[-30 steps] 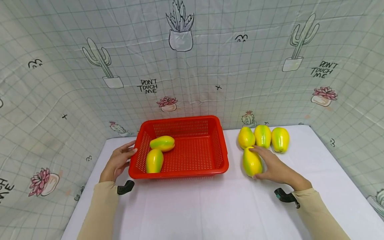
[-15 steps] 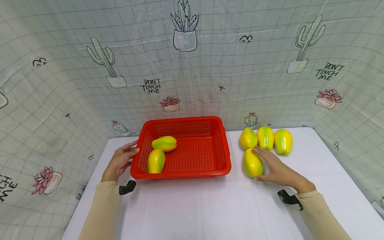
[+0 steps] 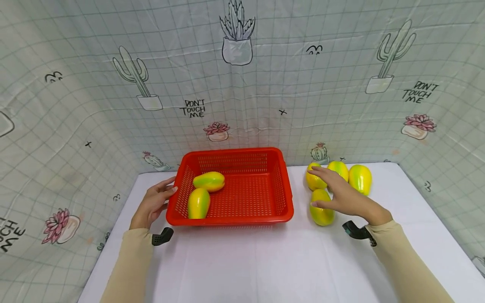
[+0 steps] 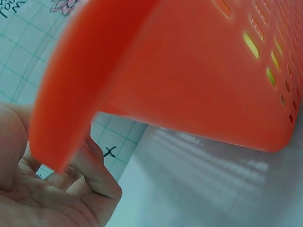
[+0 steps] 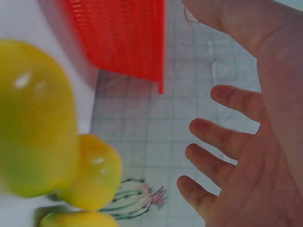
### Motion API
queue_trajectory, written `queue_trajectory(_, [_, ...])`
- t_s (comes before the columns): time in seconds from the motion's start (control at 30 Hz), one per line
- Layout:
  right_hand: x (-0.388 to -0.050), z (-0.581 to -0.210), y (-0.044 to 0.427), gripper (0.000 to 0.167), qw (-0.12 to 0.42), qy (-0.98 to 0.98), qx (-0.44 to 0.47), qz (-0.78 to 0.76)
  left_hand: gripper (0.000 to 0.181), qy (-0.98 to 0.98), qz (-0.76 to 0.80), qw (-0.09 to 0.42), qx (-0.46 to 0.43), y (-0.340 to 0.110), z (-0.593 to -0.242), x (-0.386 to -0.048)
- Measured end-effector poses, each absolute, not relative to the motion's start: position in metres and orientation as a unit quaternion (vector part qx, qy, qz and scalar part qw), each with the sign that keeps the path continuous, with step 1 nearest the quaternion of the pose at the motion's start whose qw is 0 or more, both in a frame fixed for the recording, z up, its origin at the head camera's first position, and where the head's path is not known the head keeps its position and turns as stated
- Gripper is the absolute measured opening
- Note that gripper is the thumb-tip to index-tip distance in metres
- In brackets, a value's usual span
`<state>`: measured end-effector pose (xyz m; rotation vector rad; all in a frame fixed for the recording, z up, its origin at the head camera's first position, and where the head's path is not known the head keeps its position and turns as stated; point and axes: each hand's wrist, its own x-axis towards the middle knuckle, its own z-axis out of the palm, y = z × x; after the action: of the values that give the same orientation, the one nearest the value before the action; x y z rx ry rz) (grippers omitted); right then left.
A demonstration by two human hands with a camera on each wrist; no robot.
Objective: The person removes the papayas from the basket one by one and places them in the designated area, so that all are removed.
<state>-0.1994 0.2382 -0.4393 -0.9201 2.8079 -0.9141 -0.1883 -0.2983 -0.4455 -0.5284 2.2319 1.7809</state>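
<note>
A red plastic basket [image 3: 242, 220] with slotted walls stands mid-table. My left hand [image 3: 152, 205] grips its left rim, thumb on the near side and fingers beneath; the left wrist view shows the rim [image 4: 90, 80] between thumb and fingers. Inside at the left lie two yellow-green fruits, shaped like papayas or mangoes, one lying crosswise [image 3: 209, 182] and one lengthwise [image 3: 198, 203]. My right hand [image 3: 346, 197], fingers spread, hovers over the nearest loose fruit [image 3: 323, 214]. In the right wrist view its palm [image 5: 255, 175] holds nothing, apart from the fruit [image 5: 35, 118].
Behind the nearest loose fruit, more of the same kind stand in a row: a left one [image 3: 314, 179], a middle one [image 3: 338, 169] and a right one [image 3: 360, 179]. A grid-patterned cloth [image 3: 257, 84] with cactus drawings rises behind the white table [image 3: 242, 265].
My right hand has let go of the nearest loose fruit and lifted above it, toward the row behind. The left hand keeps its grip on the basket. The head view has shifted slightly.
</note>
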Motion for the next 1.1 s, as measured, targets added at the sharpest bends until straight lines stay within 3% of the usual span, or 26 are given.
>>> queue_trajectory(0.6, [-0.242, -0.395, 0.151, 0.085, 0.025, 0.890, -0.373, -0.261, 0.062, 0.765, 0.606, 0.116, -0.184, -0.298, -0.445, -0.188])
queue_trajectory(1.1, [-0.259, -0.385, 0.075, 0.076, 0.044, 0.863, -0.447, -0.232, 0.061, 0.764, 0.608, 0.116, -0.184, -0.299, -0.446, -0.189])
